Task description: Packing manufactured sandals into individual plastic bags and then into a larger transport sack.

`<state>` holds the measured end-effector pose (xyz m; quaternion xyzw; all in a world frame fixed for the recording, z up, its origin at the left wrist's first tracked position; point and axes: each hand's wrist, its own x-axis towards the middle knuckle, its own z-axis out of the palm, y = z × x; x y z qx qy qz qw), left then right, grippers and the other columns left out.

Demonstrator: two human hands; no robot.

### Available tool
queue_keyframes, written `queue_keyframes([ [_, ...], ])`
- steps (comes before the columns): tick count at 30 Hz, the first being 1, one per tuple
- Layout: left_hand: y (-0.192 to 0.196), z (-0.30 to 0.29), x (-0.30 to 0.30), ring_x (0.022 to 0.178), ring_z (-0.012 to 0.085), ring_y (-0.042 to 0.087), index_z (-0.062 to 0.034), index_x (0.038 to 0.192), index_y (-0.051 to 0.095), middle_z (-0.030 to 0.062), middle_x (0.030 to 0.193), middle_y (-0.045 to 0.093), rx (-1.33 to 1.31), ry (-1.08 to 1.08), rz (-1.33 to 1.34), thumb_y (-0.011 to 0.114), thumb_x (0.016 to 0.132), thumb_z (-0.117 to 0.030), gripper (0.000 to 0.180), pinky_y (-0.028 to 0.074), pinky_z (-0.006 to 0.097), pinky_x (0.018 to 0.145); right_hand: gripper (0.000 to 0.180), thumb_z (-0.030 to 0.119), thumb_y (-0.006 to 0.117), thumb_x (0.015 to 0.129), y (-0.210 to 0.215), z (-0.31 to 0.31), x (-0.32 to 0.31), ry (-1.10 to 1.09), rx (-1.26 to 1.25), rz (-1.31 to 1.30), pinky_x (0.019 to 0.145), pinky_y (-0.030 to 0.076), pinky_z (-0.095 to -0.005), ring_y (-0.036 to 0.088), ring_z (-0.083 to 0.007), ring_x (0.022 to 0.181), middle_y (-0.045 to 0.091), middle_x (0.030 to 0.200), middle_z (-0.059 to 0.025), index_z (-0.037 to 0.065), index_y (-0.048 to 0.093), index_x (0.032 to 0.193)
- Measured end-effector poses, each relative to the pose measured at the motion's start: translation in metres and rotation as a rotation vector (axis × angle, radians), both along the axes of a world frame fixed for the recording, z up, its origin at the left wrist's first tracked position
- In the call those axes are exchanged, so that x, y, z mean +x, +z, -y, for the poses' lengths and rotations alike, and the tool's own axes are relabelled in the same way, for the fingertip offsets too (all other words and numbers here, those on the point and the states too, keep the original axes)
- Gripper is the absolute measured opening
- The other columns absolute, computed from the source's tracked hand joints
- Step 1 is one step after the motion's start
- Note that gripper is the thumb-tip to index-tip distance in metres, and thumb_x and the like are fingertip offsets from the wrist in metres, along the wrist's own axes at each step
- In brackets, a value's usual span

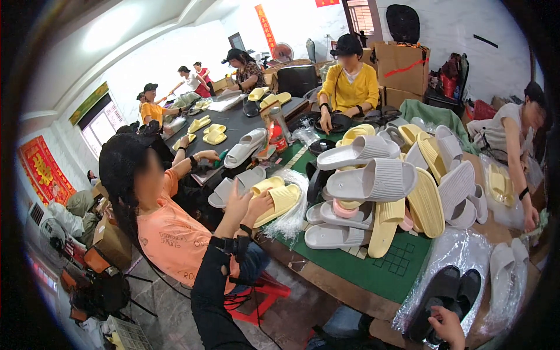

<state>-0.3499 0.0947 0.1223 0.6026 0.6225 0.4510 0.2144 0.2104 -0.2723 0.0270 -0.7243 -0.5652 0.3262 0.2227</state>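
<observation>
My left arm, in a black sleeve, reaches up to the left. My left hand (236, 209) has a finger stretched out and nothing visible in it. It is beside a co-worker's hand (260, 205), which rests on a pair of yellow slippers (279, 204). At the lower right, my right hand (448, 326) has its fingers bent against a pair of black slippers (434, 300). These lie on a clear plastic bag (471, 248) at the table's near edge; the hand covers part of them.
A heap of grey slippers (373, 179) and yellow slippers (426, 204) covers the green mat (394, 274). Bagged grey slippers (503, 268) lie at the right edge. Clear bags (289, 224) lie left of the heap. A red stool (265, 294) stands below. Several co-workers sit around the tables.
</observation>
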Motion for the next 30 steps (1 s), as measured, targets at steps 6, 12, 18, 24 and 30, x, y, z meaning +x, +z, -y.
queue_keyframes([
  [6, -0.005, 0.034, 0.043, 0.09, 0.0222, 0.061, -0.0047, 0.147, 0.016, 0.0175, 0.109, 0.058, -0.1, -0.136, 0.309, 0.057, 0.09, -0.012, 0.07, 0.051, 0.029, 0.077, 0.045, 0.022, 0.069, 0.079, 0.025, 0.009, -0.001, -0.056, -0.151, 0.007, 0.085, 0.048, -0.0414, 0.061, -0.0358, 0.099, 0.062, 0.107, -0.0237, 0.0, 0.056, 0.117],
  [12, -0.05, 0.032, 0.051, 0.119, 0.0245, 0.05, -0.0001, 0.145, 0.021, 0.0144, 0.13, 0.049, -0.077, -0.36, 0.251, 0.052, 0.09, -0.005, 0.064, 0.04, 0.033, 0.099, 0.037, 0.033, 0.058, 0.088, 0.005, -0.003, 0.021, -0.076, 0.095, 0.371, 0.077, 0.048, -0.0441, 0.061, -0.0376, 0.09, 0.065, 0.093, -0.0193, 0.006, 0.059, 0.114],
  [18, -0.079, 0.048, 0.106, 0.135, 0.0266, 0.032, -0.0041, 0.149, 0.015, 0.0154, 0.152, 0.023, -0.044, -0.442, 0.012, 0.049, 0.09, -0.003, 0.068, 0.029, 0.035, 0.108, 0.041, 0.038, 0.054, 0.09, 0.023, 0.027, 0.029, -0.177, -0.122, 0.36, 0.079, 0.049, -0.0445, 0.062, -0.0376, 0.09, 0.066, 0.093, -0.0194, 0.011, 0.058, 0.12],
  [24, -0.092, 0.166, 0.259, 0.115, 0.0235, 0.054, 0.0012, 0.119, 0.058, 0.0139, 0.121, 0.059, -0.158, -0.87, -0.041, 0.051, 0.088, -0.001, 0.032, 0.041, 0.034, 0.098, 0.052, 0.047, 0.055, 0.088, -0.04, 0.031, 0.043, -0.242, -0.12, 0.293, 0.101, 0.035, -0.0489, 0.036, -0.0502, 0.124, 0.035, 0.138, -0.032, 0.016, 0.054, 0.13],
  [30, -0.157, 0.251, 0.378, 0.115, 0.0392, 0.053, -0.0006, 0.119, 0.057, 0.0217, 0.12, 0.057, -0.082, -1.407, -0.109, 0.05, 0.09, -0.005, 0.03, 0.042, 0.04, 0.098, 0.043, 0.032, 0.051, 0.093, -0.077, -0.003, 0.055, -0.382, 0.193, 0.044, 0.106, 0.03, -0.0453, 0.033, -0.0515, 0.127, 0.019, 0.142, -0.0388, -0.002, 0.049, 0.119],
])
